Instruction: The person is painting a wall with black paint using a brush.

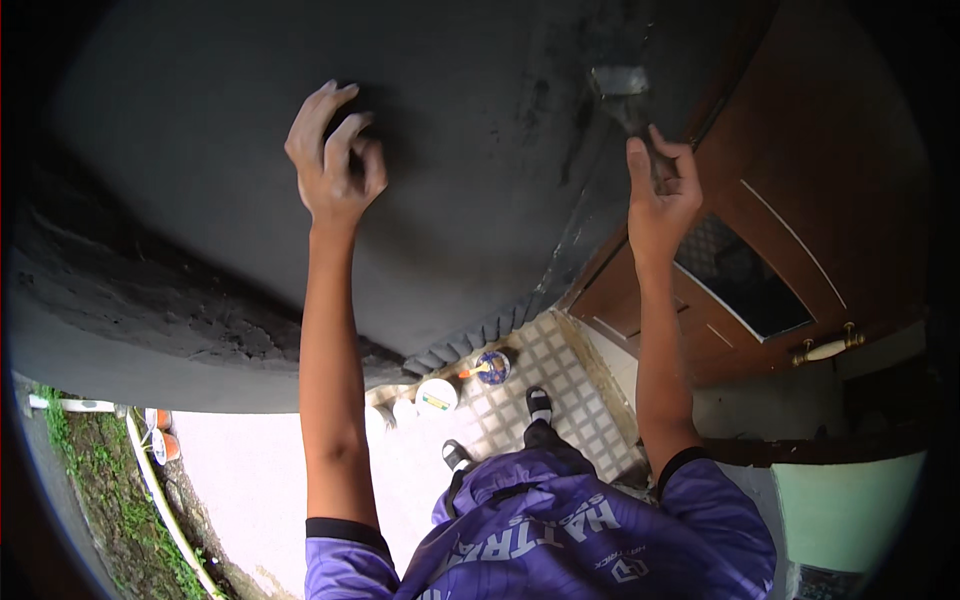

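My right hand (662, 195) is closed around the handle of a flat paintbrush (624, 92). Its pale bristle end points up, close to a dark grey wall (450, 170). Dark, wet-looking streaks mark the wall just left of the brush. My left hand (336, 160) is raised in front of the same wall, fingers curled and fingertips near its surface. A black patch shows between these fingers; whether it is a held thing or a shadow is unclear.
Right of the wall is a brown wooden door (790, 250) with a handle (830, 347). Below, on the tiled floor (560, 370), stand a white bucket (437, 396) and a blue tub (492, 368) with an orange-handled tool. A planted strip (110, 480) runs at lower left.
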`<state>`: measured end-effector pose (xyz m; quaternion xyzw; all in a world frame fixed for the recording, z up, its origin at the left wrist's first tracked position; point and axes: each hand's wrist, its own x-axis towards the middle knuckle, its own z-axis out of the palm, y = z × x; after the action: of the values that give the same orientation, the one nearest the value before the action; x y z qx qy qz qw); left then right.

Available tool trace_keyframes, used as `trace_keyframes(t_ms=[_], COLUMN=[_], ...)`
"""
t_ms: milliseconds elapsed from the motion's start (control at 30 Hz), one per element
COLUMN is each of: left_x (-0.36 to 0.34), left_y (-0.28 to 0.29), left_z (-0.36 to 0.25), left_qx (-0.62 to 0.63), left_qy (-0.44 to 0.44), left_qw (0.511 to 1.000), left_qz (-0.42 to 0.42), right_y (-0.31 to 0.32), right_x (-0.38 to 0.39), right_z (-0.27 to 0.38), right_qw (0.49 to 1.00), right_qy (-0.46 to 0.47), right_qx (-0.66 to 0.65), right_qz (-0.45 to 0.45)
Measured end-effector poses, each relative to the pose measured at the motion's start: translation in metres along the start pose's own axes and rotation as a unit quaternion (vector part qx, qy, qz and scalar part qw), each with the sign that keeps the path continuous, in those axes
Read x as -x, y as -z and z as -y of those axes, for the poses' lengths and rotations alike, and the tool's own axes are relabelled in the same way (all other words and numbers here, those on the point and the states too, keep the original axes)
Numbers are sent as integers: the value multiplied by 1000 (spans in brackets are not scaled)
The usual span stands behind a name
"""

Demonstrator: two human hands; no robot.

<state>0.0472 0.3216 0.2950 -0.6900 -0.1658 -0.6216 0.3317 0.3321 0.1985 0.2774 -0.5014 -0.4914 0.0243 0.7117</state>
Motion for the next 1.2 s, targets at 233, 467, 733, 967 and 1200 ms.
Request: trace_keyframes(t_ms=[233,467,733,967,1200], left_x=[0,-8,13,153,336], left_y=[-2,4,75,197,282], left_z=[-5,-14,0,-116,-286], left_qx=[-36,-3,-84,-71,-39], left_qy=[-4,-4,7,184,635], left_qw=[999,1000,996,980,759], left_qz=[1,14,-17,38,138], right_y=[-33,35,77,95,58], right_x=[29,282,318,172,10], right_z=[-85,-216,-160,-107,-10], right_qw=[997,884,844,930,977], right_qy=[56,-286,-386,-294,66], right_qx=[44,228,-4,-85,-102], right_qz=[10,290,373,204,175])
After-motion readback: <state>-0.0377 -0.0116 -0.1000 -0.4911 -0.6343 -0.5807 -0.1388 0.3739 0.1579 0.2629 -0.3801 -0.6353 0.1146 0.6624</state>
